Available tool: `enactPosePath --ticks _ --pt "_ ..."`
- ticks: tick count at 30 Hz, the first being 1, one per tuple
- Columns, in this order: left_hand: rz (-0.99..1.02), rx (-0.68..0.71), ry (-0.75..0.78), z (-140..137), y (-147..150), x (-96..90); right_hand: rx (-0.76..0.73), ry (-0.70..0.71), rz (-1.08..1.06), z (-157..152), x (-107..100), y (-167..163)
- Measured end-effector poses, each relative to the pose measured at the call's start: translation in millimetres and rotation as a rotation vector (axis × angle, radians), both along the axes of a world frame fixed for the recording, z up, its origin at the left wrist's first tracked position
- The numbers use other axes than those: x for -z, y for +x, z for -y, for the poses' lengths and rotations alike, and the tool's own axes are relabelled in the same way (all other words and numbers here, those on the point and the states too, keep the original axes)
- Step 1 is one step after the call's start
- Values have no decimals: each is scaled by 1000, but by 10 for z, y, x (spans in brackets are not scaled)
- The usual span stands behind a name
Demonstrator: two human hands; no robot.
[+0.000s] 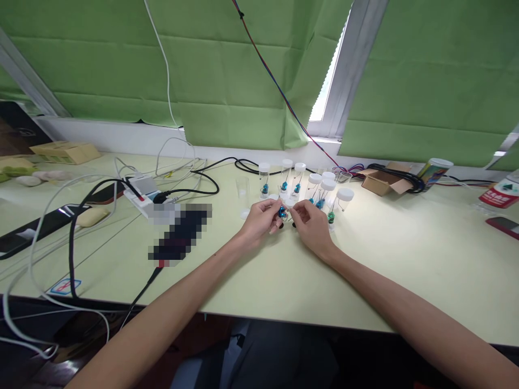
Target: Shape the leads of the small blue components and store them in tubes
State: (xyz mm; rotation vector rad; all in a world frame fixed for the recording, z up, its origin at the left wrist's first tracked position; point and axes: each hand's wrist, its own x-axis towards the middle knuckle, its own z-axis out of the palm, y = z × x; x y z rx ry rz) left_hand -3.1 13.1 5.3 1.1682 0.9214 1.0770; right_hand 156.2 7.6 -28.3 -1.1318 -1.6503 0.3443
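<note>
My left hand (261, 220) is closed around a small shiny blue piece with thin wire (281, 211), just above the table. Beside it my right hand (311, 224) pinches close to the same piece; what lies between its fingertips is too small to make out. Behind both hands stand several clear tubes with white caps (299, 175), with blue wired pieces inside. A capped tube with a green piece (331, 217) stands by my right hand. To the left is an uncapped clear tube (242, 189). Small dark bits show below my fingers.
Left of my arm lie a power strip (140, 194), a pixelated dark device (182, 235) and tangled cables. A yellow box (67, 152) sits far left. At the back right are an open cardboard box (383, 179), a canister (433, 174) and a red-labelled bottle (503, 192).
</note>
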Motion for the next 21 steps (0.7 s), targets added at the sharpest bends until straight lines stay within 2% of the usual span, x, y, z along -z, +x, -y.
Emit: enactPosePath --ticks 6,14,21 --pt "5 -30 5 -38 -23 26 -46 71 245 -77 101 23" --pt "26 -30 3 -45 -4 44 -49 37 498 -130 212 45" --pt "19 -16 20 -44 -1 64 -42 25 573 -135 215 36"
